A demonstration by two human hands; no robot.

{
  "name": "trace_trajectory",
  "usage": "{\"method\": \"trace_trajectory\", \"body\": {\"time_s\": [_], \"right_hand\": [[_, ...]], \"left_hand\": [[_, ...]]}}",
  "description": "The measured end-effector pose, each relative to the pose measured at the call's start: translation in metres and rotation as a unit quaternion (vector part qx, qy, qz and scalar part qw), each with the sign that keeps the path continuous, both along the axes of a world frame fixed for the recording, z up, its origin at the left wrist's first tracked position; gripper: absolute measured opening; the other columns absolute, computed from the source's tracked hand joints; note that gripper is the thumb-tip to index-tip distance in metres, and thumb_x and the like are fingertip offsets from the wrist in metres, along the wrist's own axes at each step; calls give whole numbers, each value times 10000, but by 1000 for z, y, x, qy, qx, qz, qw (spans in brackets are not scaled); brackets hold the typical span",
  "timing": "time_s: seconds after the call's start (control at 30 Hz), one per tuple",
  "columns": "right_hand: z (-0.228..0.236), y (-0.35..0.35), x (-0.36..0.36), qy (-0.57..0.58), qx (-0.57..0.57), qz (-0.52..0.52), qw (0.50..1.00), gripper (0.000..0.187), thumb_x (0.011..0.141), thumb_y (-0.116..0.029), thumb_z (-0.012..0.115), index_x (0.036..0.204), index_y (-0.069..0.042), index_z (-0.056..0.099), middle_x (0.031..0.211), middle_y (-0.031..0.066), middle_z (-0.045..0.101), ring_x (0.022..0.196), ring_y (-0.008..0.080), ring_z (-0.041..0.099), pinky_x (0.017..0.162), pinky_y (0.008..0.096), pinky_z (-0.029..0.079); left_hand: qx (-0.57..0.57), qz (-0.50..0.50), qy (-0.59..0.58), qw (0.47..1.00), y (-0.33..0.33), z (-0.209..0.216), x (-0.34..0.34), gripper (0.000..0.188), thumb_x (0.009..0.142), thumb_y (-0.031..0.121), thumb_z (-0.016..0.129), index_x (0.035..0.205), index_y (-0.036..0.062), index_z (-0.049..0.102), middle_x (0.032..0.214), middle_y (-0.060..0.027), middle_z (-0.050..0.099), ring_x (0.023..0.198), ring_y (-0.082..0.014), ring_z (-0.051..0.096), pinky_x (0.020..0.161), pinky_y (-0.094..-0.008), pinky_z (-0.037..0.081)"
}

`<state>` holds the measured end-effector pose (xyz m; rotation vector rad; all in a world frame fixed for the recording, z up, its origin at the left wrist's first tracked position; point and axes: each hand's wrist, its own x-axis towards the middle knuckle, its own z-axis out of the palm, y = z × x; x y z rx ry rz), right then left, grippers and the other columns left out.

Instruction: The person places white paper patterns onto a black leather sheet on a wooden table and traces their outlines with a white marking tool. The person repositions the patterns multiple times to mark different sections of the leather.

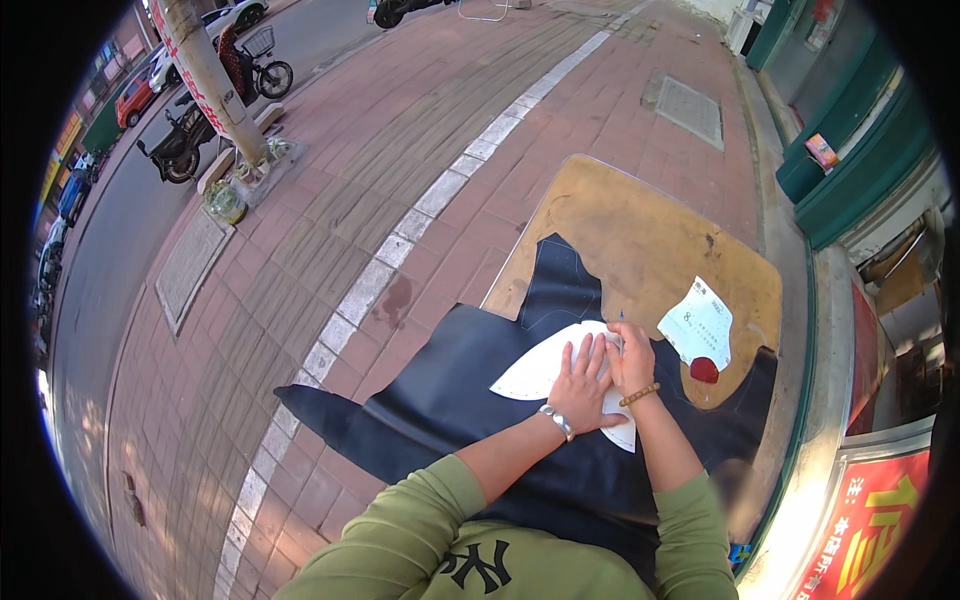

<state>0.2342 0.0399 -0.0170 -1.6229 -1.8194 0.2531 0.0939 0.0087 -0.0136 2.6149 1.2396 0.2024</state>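
A black leather-like sheet (430, 385) drapes over the table and hangs past its left side, with thin pale outlines drawn on it. On top lies a white curved pattern piece (530, 368). My left hand (582, 390) presses flat on this piece, fingers spread. Right beside it, my right hand (632, 362) is closed at the pattern's right edge around a slim pen (622, 314); only its blue end shows above the fingers. Much of the pattern is covered by both hands.
The worn tan table (640, 215) carries a second white pattern piece (695, 318) with a dark red round object (704, 370) at its lower edge. Brick pavement (400, 150) runs along the left. A green-framed shopfront (870, 150) stands close on the right.
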Motion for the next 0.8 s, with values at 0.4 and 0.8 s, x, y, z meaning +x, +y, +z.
{"method": "trace_trajectory", "body": {"time_s": [0.4,0.8], "right_hand": [[-13,4,1,21,13,-10,1000,292,732,-8,667,1011,-47,588,1006,131,627,987,333,583,857,400,478],[-15,4,2,57,-14,-5,998,322,708,-20,682,1009,-67,580,1034,117,622,1002,343,555,878,427,443]], "left_hand": [[-3,38,-16,999,-4,-1,1,1087,676,836,515,1478,117,365,1563,-215,189,1455,-394,131,1107,-656,107],[-20,54,-14,998,-8,3,-1,1052,681,827,523,1487,170,357,1575,-190,173,1459,-388,120,1090,-693,76]]}}
